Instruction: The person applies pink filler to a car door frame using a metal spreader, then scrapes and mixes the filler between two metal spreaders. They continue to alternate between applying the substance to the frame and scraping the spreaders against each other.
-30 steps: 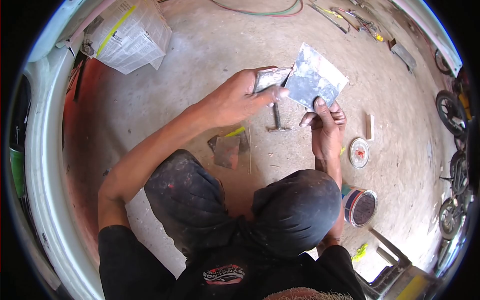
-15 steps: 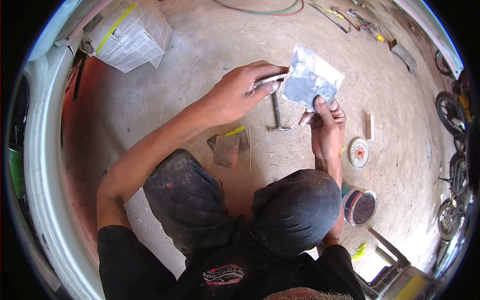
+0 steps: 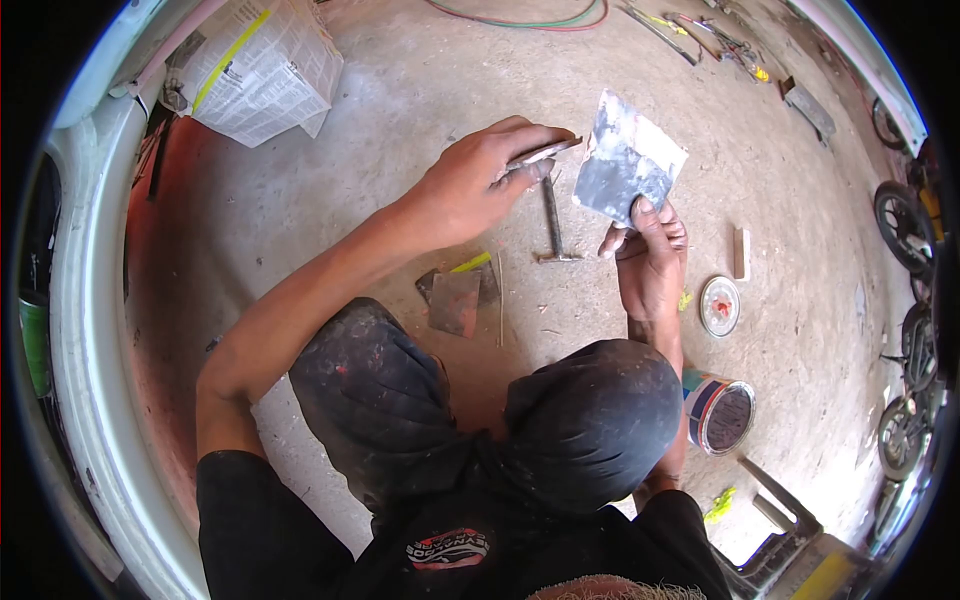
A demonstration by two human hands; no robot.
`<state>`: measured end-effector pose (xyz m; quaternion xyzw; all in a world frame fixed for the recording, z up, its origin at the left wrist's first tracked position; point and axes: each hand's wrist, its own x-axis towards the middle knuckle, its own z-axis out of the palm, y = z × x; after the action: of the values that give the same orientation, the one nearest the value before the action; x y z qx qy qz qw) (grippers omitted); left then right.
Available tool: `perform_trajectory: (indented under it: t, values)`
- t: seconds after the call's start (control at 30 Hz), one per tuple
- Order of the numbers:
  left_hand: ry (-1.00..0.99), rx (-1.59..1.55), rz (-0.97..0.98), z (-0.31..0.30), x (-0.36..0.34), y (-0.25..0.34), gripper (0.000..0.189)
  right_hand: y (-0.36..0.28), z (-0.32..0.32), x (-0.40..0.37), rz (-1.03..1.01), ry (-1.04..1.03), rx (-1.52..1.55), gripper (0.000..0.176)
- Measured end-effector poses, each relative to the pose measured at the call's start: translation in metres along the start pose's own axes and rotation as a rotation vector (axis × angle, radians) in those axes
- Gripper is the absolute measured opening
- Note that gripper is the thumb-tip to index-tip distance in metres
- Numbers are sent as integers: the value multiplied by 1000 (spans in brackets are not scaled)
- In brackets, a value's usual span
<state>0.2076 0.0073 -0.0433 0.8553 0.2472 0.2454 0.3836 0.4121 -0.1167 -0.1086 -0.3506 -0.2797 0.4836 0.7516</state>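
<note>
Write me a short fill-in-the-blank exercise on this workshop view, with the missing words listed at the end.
1. The square, smeared plate is held in the person's ____ hand.
2. The left hand grips a thin, flat piece, seen nearly ____-on.
3. The round lid has a ____ mark near its centre.
4. The strip across the newspaper is coloured ____.

Missing words: right; edge; red; yellow.

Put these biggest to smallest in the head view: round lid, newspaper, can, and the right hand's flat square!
1. Newspaper
2. Flat square in the right hand, likely nearer the camera
3. Can, partly hidden
4. Round lid
</note>
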Motion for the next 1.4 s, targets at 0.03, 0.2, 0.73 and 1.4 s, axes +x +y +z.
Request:
perform_trajectory:
  t: [0.03,0.2,0.73,1.4]
  values:
    - [10,-19,0,-1,0,2,36,1,-4,1,-13,12,-28,13]
    - [-18,30,25,-2,-1,-3,38,4,-8,3,-19,88,-11,11]
    - [-170,296,58,-14,-11,12,54,-17,8,2,-185,321,-587,7]
    - [-82,-666,-335,-27,-2,-2,33,-9,-6,-12,-157,334,-364,7]
